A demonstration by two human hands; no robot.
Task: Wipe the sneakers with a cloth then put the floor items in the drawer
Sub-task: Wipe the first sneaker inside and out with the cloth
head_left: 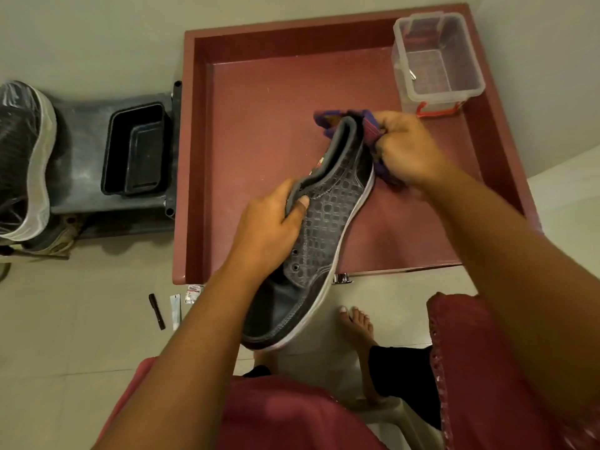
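Illumination is dim, warm and diffuse, with soft shadows beneath the black tray [134, 151] and inside the left wall of the drawer [191, 157]. The right hand [406, 147] shows slight motion blur. Wide-angle distortion bends straight edges near the frame borders, and overall sharpness is low.

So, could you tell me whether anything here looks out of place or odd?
Only the floor items: a pen, a strip and a small packet lie loose on the tiles by the open drawer. The sneaker has no laces, its eyelets empty. Nothing looks spilled or broken.
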